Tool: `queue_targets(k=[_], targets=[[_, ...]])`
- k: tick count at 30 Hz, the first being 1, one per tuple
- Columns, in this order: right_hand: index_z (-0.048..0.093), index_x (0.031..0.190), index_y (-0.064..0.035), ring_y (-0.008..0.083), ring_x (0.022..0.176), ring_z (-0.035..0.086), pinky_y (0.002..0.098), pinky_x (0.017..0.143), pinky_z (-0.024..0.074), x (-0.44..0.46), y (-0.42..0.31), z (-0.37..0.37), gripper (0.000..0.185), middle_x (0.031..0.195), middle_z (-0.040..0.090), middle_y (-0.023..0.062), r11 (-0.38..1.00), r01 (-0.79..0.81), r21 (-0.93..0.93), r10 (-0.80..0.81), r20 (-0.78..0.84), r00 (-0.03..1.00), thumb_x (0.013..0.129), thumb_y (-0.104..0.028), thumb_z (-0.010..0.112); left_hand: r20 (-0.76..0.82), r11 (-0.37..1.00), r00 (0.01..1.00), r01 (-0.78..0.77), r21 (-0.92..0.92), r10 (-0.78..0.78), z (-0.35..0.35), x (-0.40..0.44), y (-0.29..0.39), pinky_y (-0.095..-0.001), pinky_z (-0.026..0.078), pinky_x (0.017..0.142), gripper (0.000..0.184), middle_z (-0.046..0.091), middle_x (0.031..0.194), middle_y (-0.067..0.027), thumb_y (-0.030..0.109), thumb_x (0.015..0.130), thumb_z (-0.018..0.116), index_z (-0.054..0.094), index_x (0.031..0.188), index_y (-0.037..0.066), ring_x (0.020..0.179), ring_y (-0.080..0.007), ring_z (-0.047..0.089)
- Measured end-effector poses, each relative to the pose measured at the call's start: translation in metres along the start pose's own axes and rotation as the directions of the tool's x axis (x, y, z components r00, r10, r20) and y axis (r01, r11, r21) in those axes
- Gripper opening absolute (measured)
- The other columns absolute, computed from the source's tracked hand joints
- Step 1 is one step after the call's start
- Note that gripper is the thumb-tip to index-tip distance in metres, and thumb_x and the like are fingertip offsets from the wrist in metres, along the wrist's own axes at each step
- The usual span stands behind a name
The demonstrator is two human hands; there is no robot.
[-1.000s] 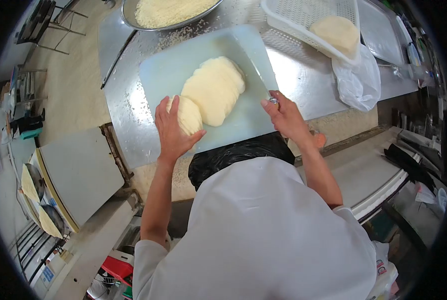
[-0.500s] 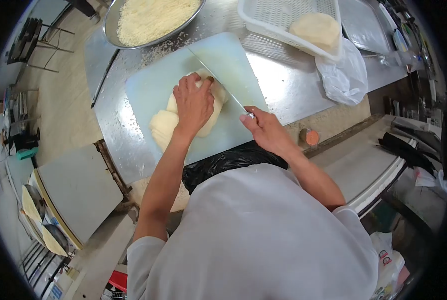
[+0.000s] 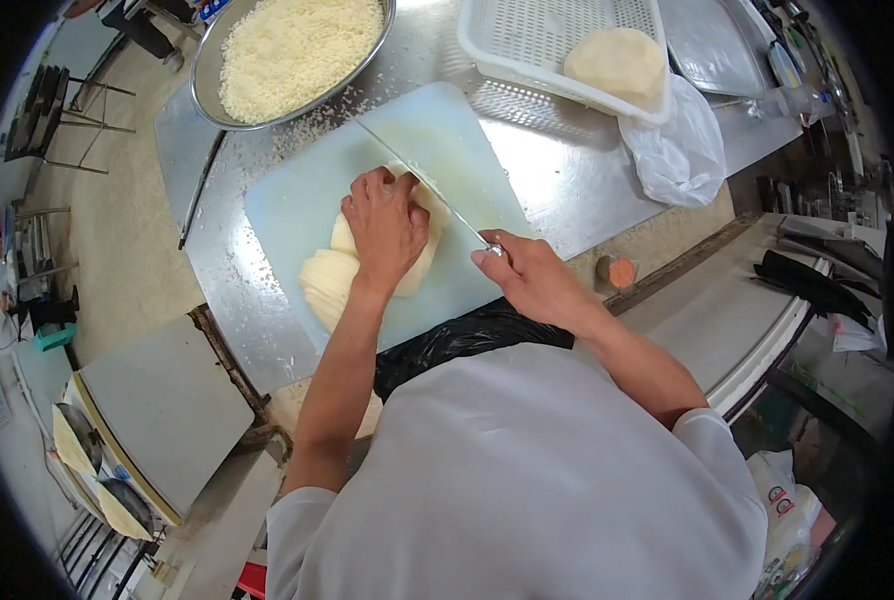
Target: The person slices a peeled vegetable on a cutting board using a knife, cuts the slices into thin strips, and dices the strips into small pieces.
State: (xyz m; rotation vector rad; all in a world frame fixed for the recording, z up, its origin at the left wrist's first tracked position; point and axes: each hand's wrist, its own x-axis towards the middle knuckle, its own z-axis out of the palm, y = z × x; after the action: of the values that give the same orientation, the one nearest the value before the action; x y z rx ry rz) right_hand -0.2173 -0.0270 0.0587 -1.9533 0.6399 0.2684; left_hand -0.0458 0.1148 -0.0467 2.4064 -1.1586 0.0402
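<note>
My right hand (image 3: 532, 272) is closed round the handle of a long knife (image 3: 422, 178). The blade slants up to the left across the cutting board (image 3: 487, 140), its edge at the far end of a pale, peeled vegetable (image 3: 424, 245). Curled fingers of my left hand (image 3: 385, 222) press down on this piece and hide part of it. Left of it, several thin slices (image 3: 329, 283) of the same vegetable lean together in a fanned stack on the board.
A metal bowl (image 3: 199, 85) of small pale diced bits (image 3: 292, 55) stands at the back left. Back right is a white plastic basket (image 3: 507, 62) with a round peeled vegetable (image 3: 617, 65), beside a white plastic bag (image 3: 675, 155). Crumbs dot the steel table (image 3: 242, 325).
The camera view has shifted slightly, so the bowl and basket show a little lower. The knife's far end is a bit lower and further left; both hands keep their grips.
</note>
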Motion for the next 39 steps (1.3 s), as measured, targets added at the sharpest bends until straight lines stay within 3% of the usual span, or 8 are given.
queue_targets(k=[8, 11, 14, 17, 20, 26, 30, 39], targets=[[0.065, 0.128, 0.008, 0.0461, 0.082, 0.07, 0.0476, 0.079, 0.0544, 0.001, 0.0, 0.002, 0.046, 0.085, 0.07, 0.0286, 1.0, 0.014, 0.024, -0.014, 0.0, 1.0, 0.105, -0.032, 0.058, 0.004, 0.999, 1.0, 0.024, -0.027, -0.024, -0.009, 0.003, 0.004, -0.0519, 0.039, 0.098, 0.039, 0.056, 0.123, -0.0141, 0.019, 0.079, 0.066, 0.068, 0.116, 0.008, 0.121, -0.0357, 0.05], [0.065, 0.127, 0.0082, 0.0471, 0.085, 0.071, 0.0482, 0.082, 0.0545, 0.027, 0.03, 0.021, 0.047, 0.088, 0.071, 0.0299, 0.993, 0.119, 0.018, -0.117, -0.063, 0.991, 0.105, -0.033, 0.059, 0.006, 0.999, 1.0, 0.021, -0.04, -0.02, -0.005, -0.001, 0.002, -0.0512, 0.04, 0.099, 0.039, 0.057, 0.125, -0.0146, 0.018, 0.078, 0.067, 0.067, 0.116, 0.006, 0.122, -0.0362, 0.05], [0.065, 0.127, 0.0086, 0.0482, 0.089, 0.071, 0.0485, 0.084, 0.0547, 0.02, -0.003, -0.001, 0.048, 0.092, 0.071, 0.031, 0.999, -0.031, 0.012, 0.03, 0.05, 0.998, 0.105, -0.033, 0.059, -0.009, 0.998, 0.999, 0.03, -0.059, -0.031, -0.007, 0.005, 0.002, -0.0511, 0.041, 0.1, 0.039, 0.057, 0.125, -0.0144, 0.017, 0.078, 0.068, 0.067, 0.115, 0.005, 0.122, -0.0361, 0.051], [0.065, 0.126, 0.0085, 0.0487, 0.092, 0.071, 0.0487, 0.086, 0.0551, 0.002, -0.006, 0.002, 0.047, 0.096, 0.071, 0.0327, 0.998, -0.032, 0.046, 0.03, 0.024, 0.999, 0.105, -0.033, 0.059, -0.002, 0.996, 0.999, 0.038, -0.08, -0.038, -0.009, 0.004, 0.004, -0.0508, 0.041, 0.101, 0.039, 0.057, 0.124, -0.0143, 0.016, 0.078, 0.068, 0.066, 0.115, 0.004, 0.122, -0.0363, 0.051], [0.065, 0.125, 0.0094, 0.0489, 0.093, 0.071, 0.0496, 0.087, 0.0552, 0.031, 0.027, 0.019, 0.047, 0.097, 0.071, 0.0336, 0.989, 0.148, -0.004, -0.148, -0.063, 0.987, 0.105, -0.033, 0.059, -0.004, 0.993, 0.999, 0.038, -0.116, -0.038, -0.002, 0.0, -0.003, -0.052, 0.039, 0.101, 0.04, 0.056, 0.124, -0.0143, 0.019, 0.077, 0.068, 0.066, 0.115, 0.006, 0.122, -0.036, 0.05], [0.066, 0.122, 0.0107, 0.051, 0.095, 0.07, 0.0526, 0.088, 0.0546, 0.011, -0.006, 0.004, 0.047, 0.094, 0.071, 0.0344, 1.0, 0.008, 0.019, -0.009, 0.04, 0.999, 0.105, -0.032, 0.057, -0.026, 0.992, 0.999, 0.035, -0.121, -0.039, -0.005, 0.004, -0.001, -0.0526, 0.041, 0.101, 0.039, 0.058, 0.124, -0.0154, 0.016, 0.077, 0.069, 0.065, 0.114, 0.003, 0.12, -0.038, 0.051], [0.063, 0.13, 0.0114, 0.0419, 0.081, 0.071, 0.0465, 0.079, 0.0539, 0.031, 0.014, 0.012, 0.053, 0.081, 0.067, 0.0285, 0.995, 0.101, 0.0, -0.101, 0.035, 0.994, 0.107, -0.036, 0.055, -0.043, 0.988, 0.999, 0.018, -0.155, -0.025, -0.007, 0.004, -0.001, -0.0521, 0.043, 0.1, 0.037, 0.06, 0.122, -0.0161, 0.013, 0.076, 0.07, 0.063, 0.11, 0.002, 0.117, -0.0394, 0.052], [0.062, 0.134, 0.011, 0.0446, 0.094, 0.072, 0.0475, 0.088, 0.0546, 0.037, 0.029, 0.027, 0.057, 0.093, 0.071, 0.0334, 0.993, 0.112, -0.033, -0.112, -0.006, 0.994, 0.106, -0.038, 0.057, 0.045, 0.977, 0.999, -0.017, -0.212, 0.027, -0.021, -0.005, -0.016, -0.053, 0.041, 0.101, 0.043, 0.055, 0.121, -0.0155, 0.011, 0.083, 0.066, 0.065, 0.126, 0.008, 0.121, -0.0383, 0.049]])
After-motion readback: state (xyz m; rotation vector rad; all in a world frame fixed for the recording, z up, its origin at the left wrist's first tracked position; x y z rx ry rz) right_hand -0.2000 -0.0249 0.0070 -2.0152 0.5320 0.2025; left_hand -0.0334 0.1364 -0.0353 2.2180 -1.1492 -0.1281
